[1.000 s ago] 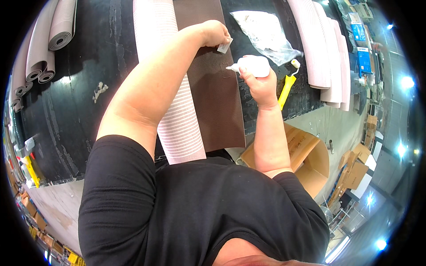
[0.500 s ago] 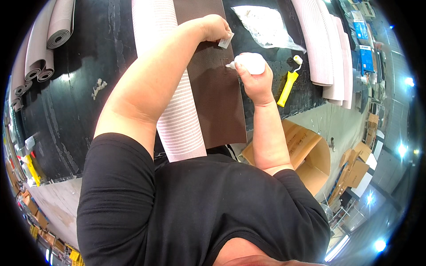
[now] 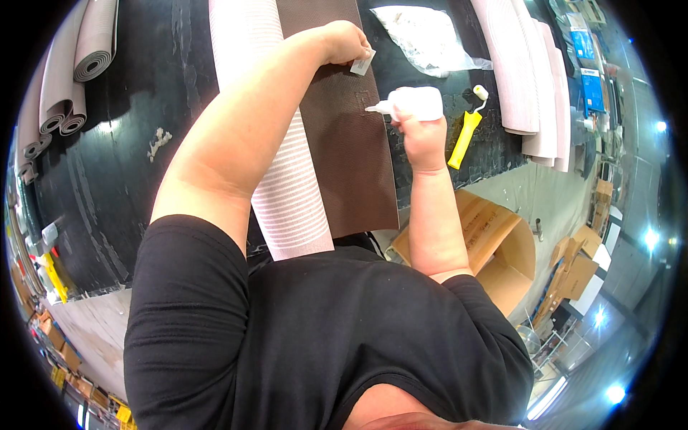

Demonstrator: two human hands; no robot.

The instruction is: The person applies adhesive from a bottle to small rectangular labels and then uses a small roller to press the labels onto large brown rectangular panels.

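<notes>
My left hand (image 3: pixel 347 43) is closed in a pinch on a small white label (image 3: pixel 363 62), just above the brown mat (image 3: pixel 344 165). In my right hand (image 3: pixel 423 140) is a white squeeze bottle (image 3: pixel 421 102), lying sideways with its narrow nozzle pointing left. The nozzle tip is at a small rectangular outline (image 3: pixel 362 101) on the mat, close to its right edge. Whether the tip touches the surface I cannot tell. Along the mat's left side runs its pale striped rolled part (image 3: pixel 290 193), partly hidden by my left forearm.
On the black table (image 3: pixel 136 186), a clear plastic bag (image 3: pixel 423 39) of white pieces and a yellow-handled roller (image 3: pixel 466 140) lie to the right. Pale rolled mats (image 3: pixel 93 54) fill the far left, and more mats (image 3: pixel 509 79) the right. An open cardboard box (image 3: pixel 494 236) stands below the table edge.
My right hand and the bottle have shifted slightly right, the bottle now turned more level. My left hand keeps the label in nearly the same place.
</notes>
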